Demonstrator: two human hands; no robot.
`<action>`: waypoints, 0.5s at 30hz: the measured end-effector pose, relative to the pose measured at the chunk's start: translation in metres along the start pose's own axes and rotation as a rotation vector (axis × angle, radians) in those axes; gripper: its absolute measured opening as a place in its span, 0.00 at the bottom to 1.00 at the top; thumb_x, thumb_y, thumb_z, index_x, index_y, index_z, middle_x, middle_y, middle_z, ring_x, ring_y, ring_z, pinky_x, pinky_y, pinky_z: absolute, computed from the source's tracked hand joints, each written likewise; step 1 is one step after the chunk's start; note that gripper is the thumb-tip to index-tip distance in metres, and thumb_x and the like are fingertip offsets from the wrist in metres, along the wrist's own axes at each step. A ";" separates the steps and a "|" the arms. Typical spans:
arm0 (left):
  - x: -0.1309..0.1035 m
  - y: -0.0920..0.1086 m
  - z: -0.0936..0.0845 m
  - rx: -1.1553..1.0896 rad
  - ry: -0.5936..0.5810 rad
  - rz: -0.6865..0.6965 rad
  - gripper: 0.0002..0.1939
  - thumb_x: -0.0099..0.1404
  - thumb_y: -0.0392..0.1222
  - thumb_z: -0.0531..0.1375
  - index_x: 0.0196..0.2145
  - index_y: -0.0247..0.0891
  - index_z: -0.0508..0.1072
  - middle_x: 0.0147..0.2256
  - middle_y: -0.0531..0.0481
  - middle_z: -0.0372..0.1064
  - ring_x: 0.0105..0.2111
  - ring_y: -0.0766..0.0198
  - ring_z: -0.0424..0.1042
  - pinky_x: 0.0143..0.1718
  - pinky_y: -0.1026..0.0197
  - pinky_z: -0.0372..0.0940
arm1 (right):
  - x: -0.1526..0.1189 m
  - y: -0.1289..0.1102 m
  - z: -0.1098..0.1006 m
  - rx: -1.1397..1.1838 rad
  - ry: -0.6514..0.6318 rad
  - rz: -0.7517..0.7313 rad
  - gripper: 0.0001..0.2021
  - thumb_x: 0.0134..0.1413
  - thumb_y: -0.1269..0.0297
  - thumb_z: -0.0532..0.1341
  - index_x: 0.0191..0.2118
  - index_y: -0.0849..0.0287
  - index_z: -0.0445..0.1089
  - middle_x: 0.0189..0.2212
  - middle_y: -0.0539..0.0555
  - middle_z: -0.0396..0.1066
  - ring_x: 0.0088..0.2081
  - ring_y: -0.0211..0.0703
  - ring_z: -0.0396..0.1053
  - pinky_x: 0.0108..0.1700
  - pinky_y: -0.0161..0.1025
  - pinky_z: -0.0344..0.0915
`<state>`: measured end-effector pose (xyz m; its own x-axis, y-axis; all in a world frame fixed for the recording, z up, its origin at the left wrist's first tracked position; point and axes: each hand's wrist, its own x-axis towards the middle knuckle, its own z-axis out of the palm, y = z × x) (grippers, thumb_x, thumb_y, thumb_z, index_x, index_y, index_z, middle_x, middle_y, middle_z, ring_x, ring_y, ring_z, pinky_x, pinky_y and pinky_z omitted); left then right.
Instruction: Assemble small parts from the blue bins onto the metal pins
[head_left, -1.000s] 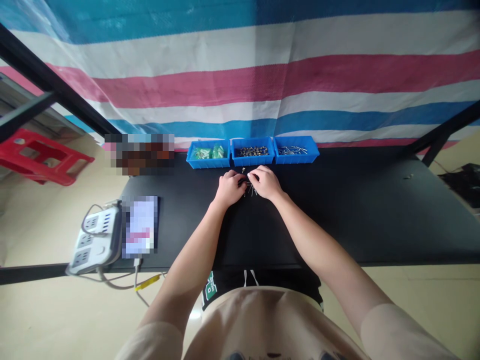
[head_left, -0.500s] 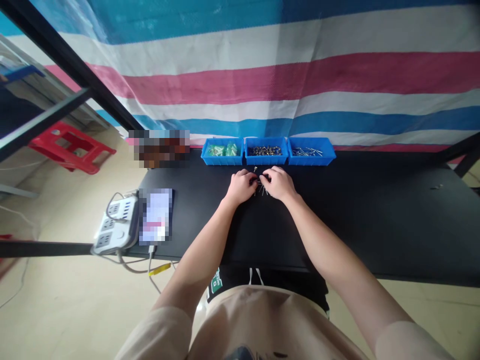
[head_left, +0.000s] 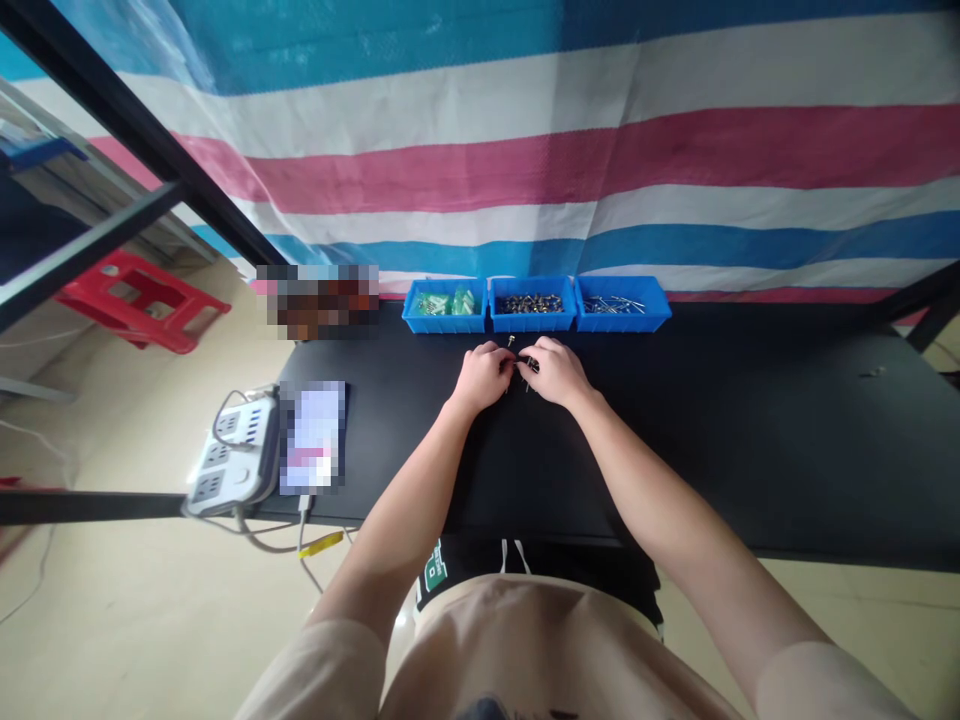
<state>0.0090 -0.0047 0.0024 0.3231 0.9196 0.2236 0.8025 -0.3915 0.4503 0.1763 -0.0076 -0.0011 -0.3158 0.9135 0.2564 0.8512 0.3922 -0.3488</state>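
We see striped tarp [head_left: 450, 110] behind black tabletop [head_left: 750, 430]. White power strip [head_left: 234, 450] at left end. Three blue bins [head_left: 532, 323] in row along far edge. Left hand [head_left: 484, 375] and right hand [head_left: 556, 370] close together, fingers curled, near middle bin; we can't tell what either grips. Thin metal pins [head_left: 527, 386] at fingers, ends showing on near side. Small brass-coloured piece [head_left: 511, 341] lies between hands and bins.
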 end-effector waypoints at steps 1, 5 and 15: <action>0.000 0.000 0.000 0.003 -0.004 -0.001 0.11 0.64 0.36 0.56 0.39 0.39 0.78 0.38 0.46 0.72 0.38 0.58 0.72 0.43 0.56 0.65 | 0.000 0.000 0.000 0.002 -0.002 -0.009 0.12 0.59 0.62 0.58 0.44 0.57 0.76 0.39 0.58 0.71 0.42 0.48 0.68 0.43 0.42 0.65; 0.000 0.002 -0.001 0.032 -0.012 0.000 0.11 0.65 0.36 0.55 0.38 0.38 0.78 0.37 0.45 0.73 0.38 0.58 0.72 0.42 0.56 0.65 | 0.001 0.001 0.003 0.026 0.008 -0.044 0.10 0.60 0.63 0.58 0.41 0.56 0.77 0.37 0.57 0.71 0.40 0.47 0.67 0.42 0.40 0.64; 0.000 0.002 -0.001 0.038 0.012 0.016 0.09 0.68 0.37 0.54 0.36 0.37 0.74 0.38 0.45 0.72 0.39 0.58 0.71 0.40 0.58 0.63 | 0.001 0.000 0.003 0.097 0.063 -0.080 0.09 0.61 0.66 0.57 0.38 0.57 0.75 0.38 0.57 0.71 0.41 0.48 0.65 0.44 0.42 0.64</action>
<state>0.0100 -0.0052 0.0041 0.3299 0.9128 0.2406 0.8160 -0.4039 0.4136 0.1748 -0.0065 -0.0040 -0.3513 0.8718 0.3414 0.7790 0.4744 -0.4100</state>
